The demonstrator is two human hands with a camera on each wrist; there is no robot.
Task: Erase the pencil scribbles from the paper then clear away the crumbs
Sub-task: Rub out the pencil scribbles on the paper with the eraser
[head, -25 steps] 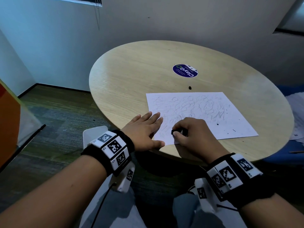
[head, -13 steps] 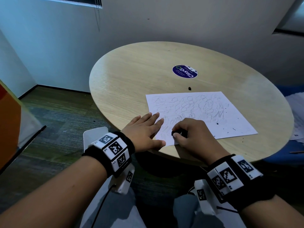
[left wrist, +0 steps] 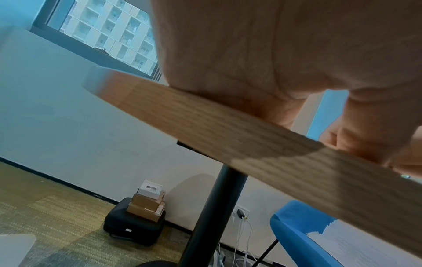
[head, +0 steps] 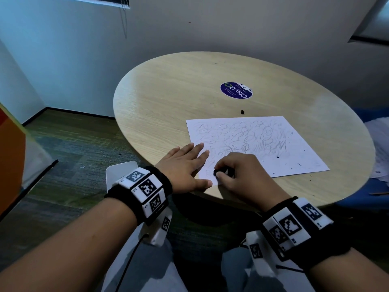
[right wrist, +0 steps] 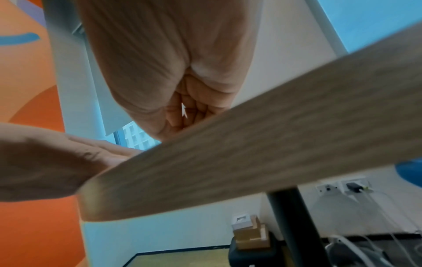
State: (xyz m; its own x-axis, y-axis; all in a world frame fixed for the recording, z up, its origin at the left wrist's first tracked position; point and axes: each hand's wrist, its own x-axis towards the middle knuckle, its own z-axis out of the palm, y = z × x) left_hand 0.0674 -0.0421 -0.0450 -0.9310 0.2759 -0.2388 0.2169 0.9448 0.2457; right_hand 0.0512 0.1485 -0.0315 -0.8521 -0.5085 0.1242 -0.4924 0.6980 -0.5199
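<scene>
A white paper (head: 280, 148) covered in pencil scribbles lies on the round wooden table (head: 172, 98), near its front edge. My left hand (head: 185, 165) lies flat with straight fingers on the paper's near left corner. My right hand (head: 237, 173) pinches a small black eraser (head: 217, 172) and holds it down on the paper's near edge. Dark eraser crumbs (head: 278, 157) dot the right part of the sheet. In both wrist views the table edge (left wrist: 251, 140) hides the paper; only the palm of my left hand (left wrist: 251, 54) and the curled fingers of my right hand (right wrist: 182, 112) show.
A round blue sticker (head: 236, 90) sits at the table's middle, with a dark speck (head: 242, 111) in front of it. A blue chair (left wrist: 303, 240) with papers stands at the right. Boxes on a black case (left wrist: 141, 213) sit by the wall, beyond the table's black leg (left wrist: 217, 207).
My right hand with the eraser has shifted slightly along the paper's near edge. The left hand stays flat on the corner.
</scene>
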